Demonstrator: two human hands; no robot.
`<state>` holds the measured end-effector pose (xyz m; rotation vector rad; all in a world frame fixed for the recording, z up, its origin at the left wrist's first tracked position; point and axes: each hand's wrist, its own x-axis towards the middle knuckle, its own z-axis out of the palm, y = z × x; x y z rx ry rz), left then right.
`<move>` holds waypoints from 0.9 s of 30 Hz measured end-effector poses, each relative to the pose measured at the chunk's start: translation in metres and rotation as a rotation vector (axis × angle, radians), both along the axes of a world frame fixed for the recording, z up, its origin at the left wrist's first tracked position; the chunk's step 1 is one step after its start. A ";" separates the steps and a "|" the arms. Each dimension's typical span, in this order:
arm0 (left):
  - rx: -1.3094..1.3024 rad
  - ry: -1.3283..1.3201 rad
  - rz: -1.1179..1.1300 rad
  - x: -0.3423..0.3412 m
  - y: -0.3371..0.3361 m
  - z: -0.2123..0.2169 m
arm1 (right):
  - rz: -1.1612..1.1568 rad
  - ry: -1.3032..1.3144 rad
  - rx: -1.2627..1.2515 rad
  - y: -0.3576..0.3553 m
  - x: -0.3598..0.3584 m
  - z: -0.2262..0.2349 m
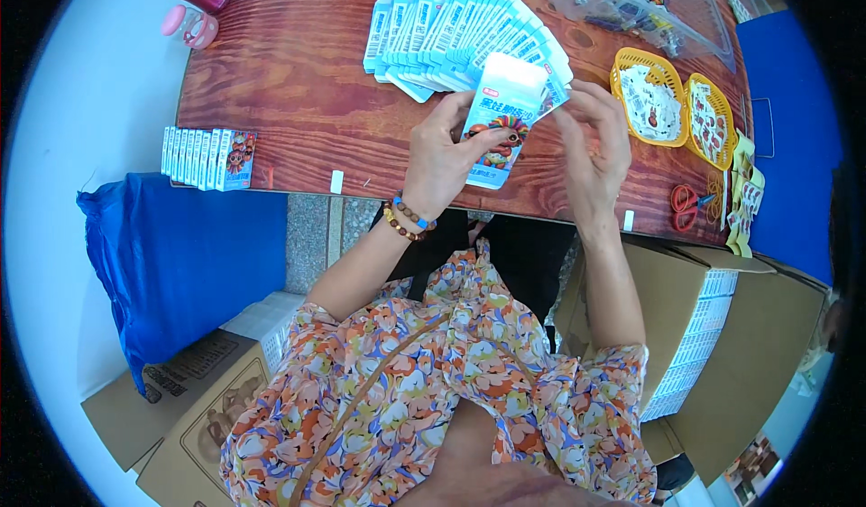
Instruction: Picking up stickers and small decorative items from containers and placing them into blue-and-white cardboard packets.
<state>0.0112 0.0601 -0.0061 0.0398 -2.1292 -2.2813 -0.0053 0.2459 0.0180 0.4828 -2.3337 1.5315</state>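
Observation:
A small white-and-blue paper carton (492,160) with a colourful cartoon figure on its front is in my left hand (439,151). My left thumb lies across its face, and the other fingers go behind it. Beyond it, many flat cartons (451,33) of the same kind lie fanned out in an overlapping row. My right hand (597,137) is by the right end of that fan, just right of the held carton. Its fingers are bent and apart, and I see nothing between them. Whether the fingertips touch the fan's edge is hard to tell.
Filled cartons (203,158) stand in a row at the table's left edge. Yellow baskets (649,60) of small printed pieces, red scissors (684,207) and a clear bin (704,29) are at right. A jar (194,27) stands far left. An open cardboard box (767,345) is below right.

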 end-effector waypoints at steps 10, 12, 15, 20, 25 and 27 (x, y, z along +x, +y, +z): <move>0.176 -0.083 -0.102 0.014 0.001 0.013 | 0.139 -0.262 -0.440 -0.012 0.018 -0.018; 0.157 -0.128 -0.151 0.017 -0.010 0.013 | 0.183 -0.271 -0.433 -0.004 0.017 -0.016; -0.013 -0.008 -0.205 0.023 -0.019 0.014 | 0.202 -0.245 -0.386 -0.001 0.015 -0.011; 0.134 0.112 -0.188 0.029 -0.022 0.024 | 0.222 -0.147 -0.217 0.009 0.013 -0.004; -0.082 0.196 -0.263 0.029 -0.029 0.021 | 0.234 -0.146 -0.104 0.011 0.013 0.005; -0.108 0.217 -0.267 0.029 -0.032 0.022 | 0.253 -0.080 0.003 0.011 0.014 0.009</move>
